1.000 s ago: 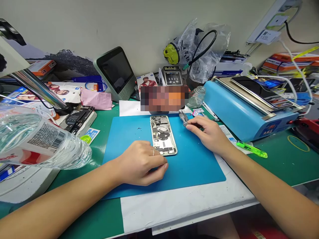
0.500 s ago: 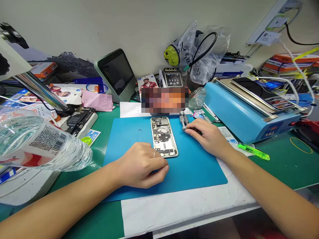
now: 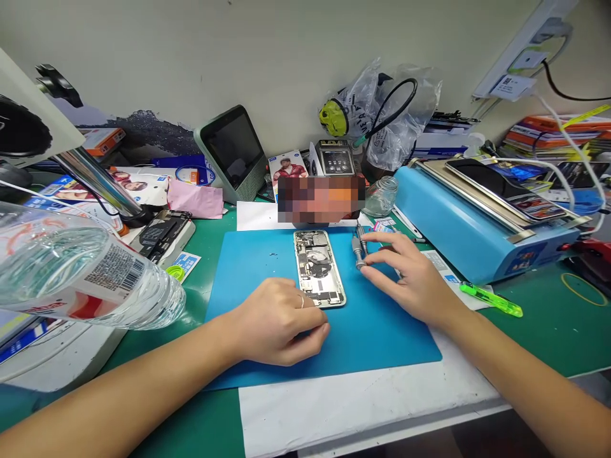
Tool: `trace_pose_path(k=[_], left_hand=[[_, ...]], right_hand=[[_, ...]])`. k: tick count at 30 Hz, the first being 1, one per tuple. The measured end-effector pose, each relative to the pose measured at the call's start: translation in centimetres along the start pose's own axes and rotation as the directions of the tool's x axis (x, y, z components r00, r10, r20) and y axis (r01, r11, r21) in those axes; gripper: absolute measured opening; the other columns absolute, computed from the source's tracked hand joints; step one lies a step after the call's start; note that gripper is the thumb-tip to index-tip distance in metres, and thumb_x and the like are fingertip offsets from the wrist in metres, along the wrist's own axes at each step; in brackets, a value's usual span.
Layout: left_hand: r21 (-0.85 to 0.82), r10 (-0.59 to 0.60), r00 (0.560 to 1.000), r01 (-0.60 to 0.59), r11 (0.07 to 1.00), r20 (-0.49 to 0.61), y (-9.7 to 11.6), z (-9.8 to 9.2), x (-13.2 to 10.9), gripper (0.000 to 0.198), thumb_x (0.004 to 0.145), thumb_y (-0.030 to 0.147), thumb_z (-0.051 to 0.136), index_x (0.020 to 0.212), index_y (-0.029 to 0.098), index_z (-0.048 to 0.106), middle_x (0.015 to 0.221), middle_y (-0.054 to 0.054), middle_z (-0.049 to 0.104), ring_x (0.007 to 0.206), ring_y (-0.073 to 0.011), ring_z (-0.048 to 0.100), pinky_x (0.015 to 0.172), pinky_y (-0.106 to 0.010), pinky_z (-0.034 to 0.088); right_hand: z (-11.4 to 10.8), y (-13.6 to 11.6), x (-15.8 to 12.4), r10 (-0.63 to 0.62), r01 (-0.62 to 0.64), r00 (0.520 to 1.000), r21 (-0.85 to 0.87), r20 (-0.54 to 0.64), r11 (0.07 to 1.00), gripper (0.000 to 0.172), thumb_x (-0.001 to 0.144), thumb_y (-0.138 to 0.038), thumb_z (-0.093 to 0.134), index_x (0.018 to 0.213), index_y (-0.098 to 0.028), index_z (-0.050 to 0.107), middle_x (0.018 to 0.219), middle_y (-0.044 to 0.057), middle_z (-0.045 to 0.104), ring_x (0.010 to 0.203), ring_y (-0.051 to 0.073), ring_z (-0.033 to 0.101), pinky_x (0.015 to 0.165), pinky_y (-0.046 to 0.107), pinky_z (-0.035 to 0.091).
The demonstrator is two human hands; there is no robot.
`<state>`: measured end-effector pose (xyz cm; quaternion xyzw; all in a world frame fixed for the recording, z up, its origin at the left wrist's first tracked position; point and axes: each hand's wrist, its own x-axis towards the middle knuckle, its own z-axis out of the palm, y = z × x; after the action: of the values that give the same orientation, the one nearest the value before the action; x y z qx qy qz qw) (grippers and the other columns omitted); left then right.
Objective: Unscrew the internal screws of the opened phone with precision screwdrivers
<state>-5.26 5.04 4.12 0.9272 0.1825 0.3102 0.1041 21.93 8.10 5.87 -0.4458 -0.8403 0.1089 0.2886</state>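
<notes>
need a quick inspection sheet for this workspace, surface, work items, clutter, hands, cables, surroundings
Surface: blue mat over white paper on a green table.
Work items: opened phone with its insides showing; grey tools right of it; tiny dark bits left of it.
Clutter: water bottle at left; green cutter and blue machine at right.
Hands: left hand curled by the phone's near end; right hand with fingertips at the grey tools, grip unclear.
Cables: black cable near the power strip.
Surroundings: wall with a dark, damaged-looking patch at left.
</notes>
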Motion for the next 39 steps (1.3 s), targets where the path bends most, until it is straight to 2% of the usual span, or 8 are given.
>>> trace_pose_path(k=[3, 5, 8, 12, 18, 25, 32, 39], left_hand=[[0.006, -0.003, 1.0, 0.003, 1.0, -0.022, 0.0, 0.0, 0.0, 0.026, 0.095, 0.018, 0.045, 0.074, 0.02, 0.061, 0.054, 0.002, 0.056, 0.046, -0.0136, 0.05, 0.048, -0.033, 0.031], [0.008, -0.005, 0.999, 0.006, 1.0, -0.051, 0.0, 0.0, -0.1, 0.026, 0.094, 0.018, 0.045, 0.073, 0.02, 0.06, 0.053, 0.002, 0.056, 0.045, -0.0134, 0.049, 0.048, -0.032, 0.03], [0.004, 0.001, 0.995, -0.001, 1.0, -0.099, 0.1, 0.0, -0.2, 0.026, 0.093, 0.018, 0.046, 0.071, 0.02, 0.059, 0.051, 0.003, 0.054, 0.044, -0.0126, 0.047, 0.048, -0.032, 0.027], [-0.01, 0.008, 0.992, -0.009, 1.0, -0.122, 0.1, 0.1, -0.3, 0.026, 0.093, 0.016, 0.048, 0.069, 0.019, 0.06, 0.052, 0.002, 0.054, 0.044, -0.0121, 0.046, 0.049, -0.033, 0.027], [-0.039, 0.019, 0.994, -0.023, 0.999, -0.109, 0.1, 0.0, -0.1, 0.025, 0.092, 0.015, 0.05, 0.072, 0.017, 0.063, 0.053, 0.003, 0.054, 0.045, -0.0126, 0.045, 0.048, -0.034, 0.028], [-0.082, 0.031, 0.994, -0.04, 0.996, -0.108, 0.3, -0.1, -0.1, 0.018, 0.092, 0.011, 0.053, 0.081, 0.015, 0.067, 0.055, 0.003, 0.054, 0.045, -0.0121, 0.044, 0.049, -0.034, 0.027], [-0.084, 0.033, 0.992, -0.043, 0.996, -0.118, 0.4, 0.0, -0.4, 0.017, 0.091, 0.01, 0.054, 0.081, 0.015, 0.067, 0.054, 0.004, 0.053, 0.045, -0.0121, 0.043, 0.049, -0.034, 0.027], [-0.084, 0.032, 0.993, -0.042, 0.996, -0.118, 0.3, 0.0, -0.2, 0.018, 0.091, 0.01, 0.053, 0.08, 0.015, 0.067, 0.055, 0.003, 0.054, 0.046, -0.0121, 0.044, 0.049, -0.034, 0.028]], right_hand=[[-0.6, -1.5, -1.0, 0.027, -0.027, 1.0, 0.077, 0.002, 0.997, 0.008, 0.094, -0.033, 0.06, 0.091, -0.028, 0.066, 0.129, 0.006, 0.067, 0.124, 0.031, 0.061, 0.105, 0.053, 0.048], [-1.1, -2.5, -1.6, 0.144, -0.129, 0.988, 0.229, -0.05, 0.965, 0.009, 0.094, -0.033, 0.059, 0.089, -0.028, 0.064, 0.127, 0.006, 0.069, 0.129, 0.032, 0.059, 0.109, 0.055, 0.045], [-1.8, -3.8, -1.7, 0.398, -0.288, 0.913, 0.543, -0.094, 0.789, 0.016, 0.095, -0.031, 0.055, 0.082, -0.028, 0.064, 0.119, 0.005, 0.074, 0.119, 0.033, 0.064, 0.104, 0.057, 0.049], [-2.2, -4.3, -0.9, 0.514, -0.295, 0.855, 0.751, -0.069, 0.591, 0.024, 0.095, -0.026, 0.046, 0.074, -0.027, 0.057, 0.088, 0.004, 0.073, 0.1, 0.029, 0.07, 0.095, 0.052, 0.055], [-0.6, -3.6, -0.3, 0.546, -0.29, 0.836, 0.799, -0.056, 0.527, 0.025, 0.095, -0.028, 0.044, 0.071, -0.026, 0.046, 0.067, 0.001, 0.053, 0.074, 0.022, 0.063, 0.089, 0.045, 0.056], [0.2, -3.6, -0.8, 0.513, -0.284, 0.858, 0.806, -0.028, 0.519, 0.012, 0.094, -0.031, 0.04, 0.083, -0.027, 0.045, 0.061, -0.003, 0.048, 0.055, 0.018, 0.049, 0.074, 0.039, 0.054], [0.2, -3.4, -1.7, 0.406, -0.245, 0.914, 0.818, 0.016, 0.52, 0.027, 0.09, -0.033, 0.042, 0.074, -0.023, 0.06, 0.061, 0.001, 0.049, 0.056, 0.018, 0.044, 0.063, 0.035, 0.046], [0.6, -3.0, -2.1, 0.309, -0.201, 0.95, 0.816, 0.028, 0.542, 0.037, 0.092, -0.035, 0.043, 0.061, -0.021, 0.059, 0.063, 0.004, 0.052, 0.065, 0.02, 0.049, 0.068, 0.036, 0.044]])
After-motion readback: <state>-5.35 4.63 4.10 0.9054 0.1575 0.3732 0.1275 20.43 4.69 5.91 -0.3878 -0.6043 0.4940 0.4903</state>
